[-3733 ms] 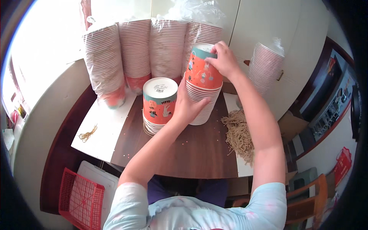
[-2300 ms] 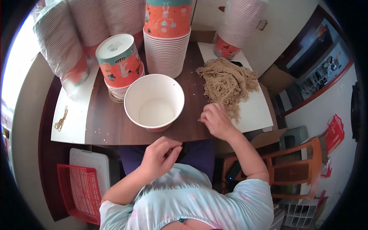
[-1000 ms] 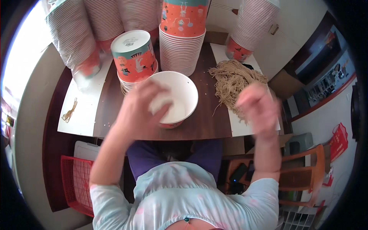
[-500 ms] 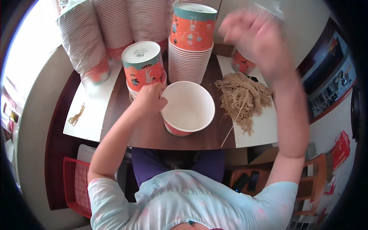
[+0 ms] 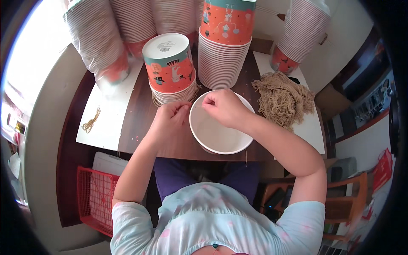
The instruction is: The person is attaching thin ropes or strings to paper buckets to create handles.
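A large white-lined paper bucket [image 5: 221, 134] stands upright and open at the table's near edge. Just left of its rim, my left hand [image 5: 170, 120] is closed, thumb against fingers. My right hand [image 5: 225, 107] reaches across the bucket's mouth, its fingertips pinched near the far left of the rim. Whatever either hand pinches is too fine to make out. A thin string [image 5: 246, 158] dangles by the bucket's near right side, over the table edge. Behind my left hand, an upside-down orange and green bucket [image 5: 170, 72] tops a short stack with strings looped around its lower rims.
A taller bucket stack [image 5: 223, 63] rises behind the open bucket. Plastic-wrapped stacks [image 5: 95, 42] line the back left, another wrapped stack [image 5: 301, 32] the back right. A tan string heap [image 5: 284, 100] lies right; a small string bundle [image 5: 91, 121] left. A red basket [image 5: 97, 199] sits below.
My right hand has come down from its raised place at the upper right to the bucket's rim. My left hand remains by the bucket's left side. The whole view has shifted slightly.
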The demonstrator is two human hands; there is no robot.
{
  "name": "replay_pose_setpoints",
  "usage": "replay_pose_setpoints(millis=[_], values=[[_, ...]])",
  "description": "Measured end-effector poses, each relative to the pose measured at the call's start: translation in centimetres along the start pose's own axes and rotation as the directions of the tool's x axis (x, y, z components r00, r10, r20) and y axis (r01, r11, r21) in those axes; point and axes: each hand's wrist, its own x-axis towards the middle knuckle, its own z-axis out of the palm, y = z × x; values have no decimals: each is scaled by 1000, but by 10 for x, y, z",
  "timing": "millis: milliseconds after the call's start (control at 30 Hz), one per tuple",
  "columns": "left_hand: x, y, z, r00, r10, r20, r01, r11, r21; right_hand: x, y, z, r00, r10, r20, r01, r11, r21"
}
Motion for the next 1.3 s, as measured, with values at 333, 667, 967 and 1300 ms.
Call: replay_pose_setpoints(millis=[333, 667, 967, 1300], values=[[7, 7, 1, 998, 12, 55, -11, 1000, -24, 2, 1, 6, 999, 17, -39, -17, 1000, -11], [8, 4, 0, 990, 83, 117, -78, 996, -47, 5, 5, 14, 998, 47, -47, -47, 999, 10], [2, 15, 1, 986, 60, 156, -71, 995, 66, -1, 0, 15, 999, 36, -7, -36, 999, 24], [-35, -6, -13, 1000, -16, 18, 18, 996, -92, -55, -56, -43, 924, 155, 350, -72, 968, -239]])
